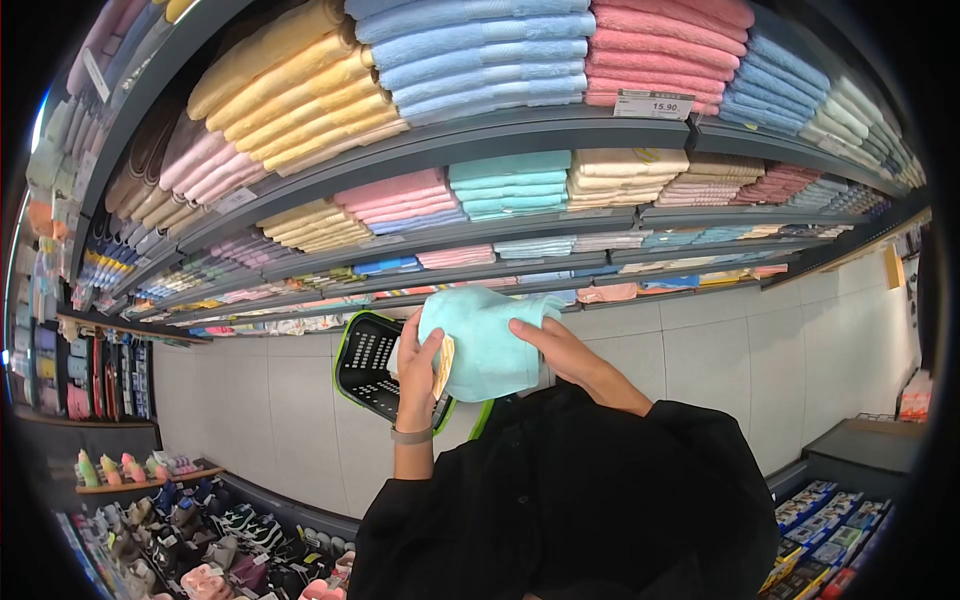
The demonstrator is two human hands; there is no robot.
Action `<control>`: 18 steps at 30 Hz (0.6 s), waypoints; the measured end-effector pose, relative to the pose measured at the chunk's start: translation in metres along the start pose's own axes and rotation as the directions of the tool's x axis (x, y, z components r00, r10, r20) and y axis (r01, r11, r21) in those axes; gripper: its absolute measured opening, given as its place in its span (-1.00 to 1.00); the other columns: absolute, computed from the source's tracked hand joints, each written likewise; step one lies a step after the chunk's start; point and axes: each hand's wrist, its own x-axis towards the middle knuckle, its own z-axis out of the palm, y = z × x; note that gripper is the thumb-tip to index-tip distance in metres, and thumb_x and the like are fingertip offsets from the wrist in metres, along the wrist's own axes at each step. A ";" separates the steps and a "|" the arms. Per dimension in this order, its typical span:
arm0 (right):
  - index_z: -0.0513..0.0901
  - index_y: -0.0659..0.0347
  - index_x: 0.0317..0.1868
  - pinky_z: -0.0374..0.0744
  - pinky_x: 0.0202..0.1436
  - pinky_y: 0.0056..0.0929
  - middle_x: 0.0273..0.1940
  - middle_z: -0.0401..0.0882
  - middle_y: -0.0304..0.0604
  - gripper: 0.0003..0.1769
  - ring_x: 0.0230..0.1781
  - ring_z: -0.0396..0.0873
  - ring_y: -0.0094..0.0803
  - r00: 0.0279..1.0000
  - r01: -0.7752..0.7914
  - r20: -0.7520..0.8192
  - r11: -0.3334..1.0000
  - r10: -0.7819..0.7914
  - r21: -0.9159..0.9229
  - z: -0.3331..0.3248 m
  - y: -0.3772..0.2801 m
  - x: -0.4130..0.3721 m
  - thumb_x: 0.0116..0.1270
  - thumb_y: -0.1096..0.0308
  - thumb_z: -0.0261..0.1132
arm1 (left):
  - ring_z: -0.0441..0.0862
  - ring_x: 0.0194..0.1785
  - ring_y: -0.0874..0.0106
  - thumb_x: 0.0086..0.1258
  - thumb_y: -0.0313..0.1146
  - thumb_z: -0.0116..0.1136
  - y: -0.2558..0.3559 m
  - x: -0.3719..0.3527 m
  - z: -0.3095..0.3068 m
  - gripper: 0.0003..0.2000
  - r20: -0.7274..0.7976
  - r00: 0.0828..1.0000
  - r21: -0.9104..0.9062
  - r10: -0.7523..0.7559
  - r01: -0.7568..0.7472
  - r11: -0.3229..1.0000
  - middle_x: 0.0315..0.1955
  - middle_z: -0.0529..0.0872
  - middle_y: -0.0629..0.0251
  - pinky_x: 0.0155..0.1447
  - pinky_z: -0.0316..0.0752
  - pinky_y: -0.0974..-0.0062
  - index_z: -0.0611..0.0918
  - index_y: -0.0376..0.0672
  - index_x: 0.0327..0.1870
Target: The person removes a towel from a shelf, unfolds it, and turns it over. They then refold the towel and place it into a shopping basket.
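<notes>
A light turquoise towel (485, 345) is held up in front of my body, between both hands. My left hand (418, 362) grips its left edge, with the thumb on top beside a white and yellow label (444, 368). At the towel's right edge, my right hand (555, 345) is closed on the cloth, thumb on the upper face. Below the towel and my left hand is a black shopping basket (368, 362) with a green rim, partly covered by them; its full contents are hidden.
Shelves (540, 128) of folded towels rise ahead, including a turquoise stack (510, 185) and a blue stack (480, 55). A price tag (653, 104) reads 15.90. Shoes (230, 540) lie on a display at lower left. Boxed goods (825, 530) sit at lower right. Grey tiles (700, 360) form the floor.
</notes>
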 end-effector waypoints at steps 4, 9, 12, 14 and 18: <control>0.41 0.38 0.24 0.43 0.18 -0.44 0.12 0.50 -0.14 -0.45 0.11 0.46 -0.44 1.000 0.029 0.000 0.999 -0.029 0.028 0.003 0.004 0.001 0.45 0.10 0.13 | 0.46 0.15 0.38 0.34 -0.54 0.08 0.001 0.002 -0.003 -0.59 -0.027 0.996 0.075 0.088 -0.086 0.993 0.12 0.48 0.18 0.24 0.36 0.44 0.40 -0.32 0.23; 0.44 0.38 0.19 0.44 0.12 -0.45 0.06 0.53 -0.15 -0.46 0.05 0.47 -0.47 0.993 0.075 -0.093 0.997 -0.076 -0.010 0.007 0.006 0.008 0.46 0.06 0.09 | 0.48 0.09 0.27 0.29 -0.46 0.16 0.005 0.001 -0.003 -0.56 0.087 0.873 0.746 0.480 -0.376 0.549 0.05 0.50 0.10 0.20 0.37 0.34 0.41 -0.32 0.20; 0.55 0.36 -0.01 0.44 -0.07 -0.46 -0.16 0.55 -0.22 -0.51 -0.15 0.47 -0.52 0.990 0.067 -0.116 0.993 -0.078 -0.094 0.010 0.012 0.012 0.47 0.02 0.05 | 0.47 0.11 0.19 0.16 -0.46 0.24 0.031 -0.025 0.031 -0.48 0.327 0.817 0.779 0.475 -0.518 0.353 0.05 0.48 0.04 0.20 0.39 0.30 0.42 -0.29 0.20; 0.60 0.32 -0.20 0.39 -0.23 -0.46 -0.33 0.52 -0.28 -0.52 -0.30 0.42 -0.55 0.998 -0.004 -0.068 0.976 -0.011 -0.217 0.009 0.019 0.016 0.47 0.01 0.02 | 0.44 0.15 0.08 0.12 -0.42 0.31 0.027 -0.034 0.056 -0.42 0.411 0.794 0.786 0.448 -0.557 0.268 0.07 0.47 -0.03 0.22 0.36 0.22 0.42 -0.30 0.21; 0.56 0.34 -0.46 0.31 -0.36 -0.43 -0.51 0.40 -0.31 -0.52 -0.44 0.33 -0.55 0.995 0.096 0.029 0.984 -0.092 -0.150 0.012 0.025 0.015 0.42 0.08 0.03 | 0.40 0.22 -0.01 0.12 -0.41 0.29 0.019 -0.028 0.058 -0.41 0.478 0.784 0.784 0.396 -0.585 0.210 0.15 0.44 -0.08 0.28 0.32 0.16 0.43 -0.29 0.24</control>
